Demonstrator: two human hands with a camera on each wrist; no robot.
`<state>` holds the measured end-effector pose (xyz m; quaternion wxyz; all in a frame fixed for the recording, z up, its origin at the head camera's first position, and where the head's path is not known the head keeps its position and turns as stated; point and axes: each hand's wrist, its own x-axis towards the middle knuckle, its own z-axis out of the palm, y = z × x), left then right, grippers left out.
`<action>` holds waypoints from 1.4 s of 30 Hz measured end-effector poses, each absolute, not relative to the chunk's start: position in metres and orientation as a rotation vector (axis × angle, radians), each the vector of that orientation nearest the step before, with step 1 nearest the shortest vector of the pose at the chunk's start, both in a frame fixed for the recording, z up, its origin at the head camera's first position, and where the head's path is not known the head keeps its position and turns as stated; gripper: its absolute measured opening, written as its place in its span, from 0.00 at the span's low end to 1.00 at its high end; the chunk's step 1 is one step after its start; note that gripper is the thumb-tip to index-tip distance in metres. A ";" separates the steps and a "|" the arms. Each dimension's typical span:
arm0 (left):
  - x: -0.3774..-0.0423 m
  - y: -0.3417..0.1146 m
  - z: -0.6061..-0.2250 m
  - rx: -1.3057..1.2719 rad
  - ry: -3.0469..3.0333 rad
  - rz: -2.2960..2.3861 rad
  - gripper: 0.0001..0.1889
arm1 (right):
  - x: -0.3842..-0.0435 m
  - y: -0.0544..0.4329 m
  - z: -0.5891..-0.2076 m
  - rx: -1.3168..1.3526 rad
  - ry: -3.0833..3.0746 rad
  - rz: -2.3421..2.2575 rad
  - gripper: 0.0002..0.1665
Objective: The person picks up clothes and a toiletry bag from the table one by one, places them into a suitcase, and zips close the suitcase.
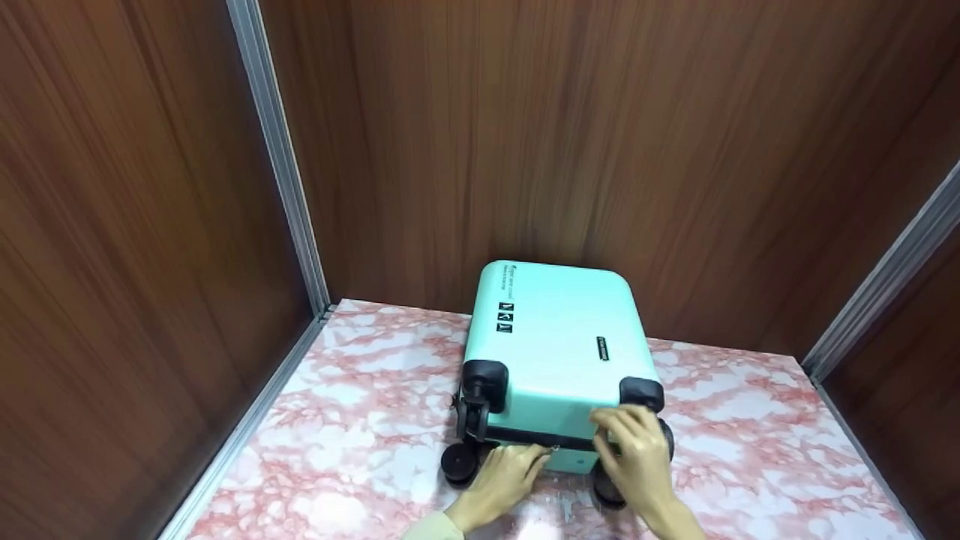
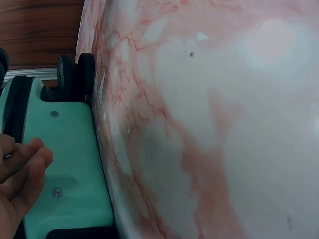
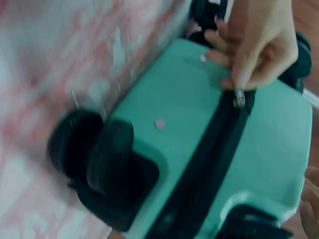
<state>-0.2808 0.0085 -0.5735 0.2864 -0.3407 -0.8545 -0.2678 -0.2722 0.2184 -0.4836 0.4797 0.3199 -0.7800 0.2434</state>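
Note:
A mint-green suitcase (image 1: pixel 555 322) lies flat on the floor, its wheeled end facing me. My left hand (image 1: pixel 504 480) pinches a small metal zipper pull (image 3: pixel 239 98) between thumb and forefinger, at the black zipper (image 3: pixel 199 174) that runs across this end. The right wrist view shows that pinch from the side. Over the right part of the same end is my right hand (image 1: pixel 634 450), its fingers loosely bent with nothing between them. It overlaps the black corner guard and wheel there. In the left wrist view, the left fingers (image 2: pixel 30 169) are by the green shell.
Black wheels (image 1: pixel 460 463) stick out from the suitcase's near corners. The pink-and-white marbled floor (image 1: pixel 360 420) surrounds it. Brown wood-look panels (image 1: pixel 525 150) stand behind and on both sides, with metal strips (image 1: pixel 277 150) along their joins.

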 end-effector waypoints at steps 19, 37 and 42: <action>-0.280 0.005 -0.570 -0.925 -2.210 -0.640 0.05 | -0.292 0.243 -0.491 0.548 -2.263 0.467 0.36; -0.279 -0.026 -0.567 -0.874 -2.240 -0.660 0.09 | -0.291 0.240 -0.491 0.486 -2.292 0.467 0.36; -0.278 -0.032 -0.569 -0.852 -2.225 -0.657 0.09 | -0.290 0.241 -0.492 0.474 -2.289 0.452 0.36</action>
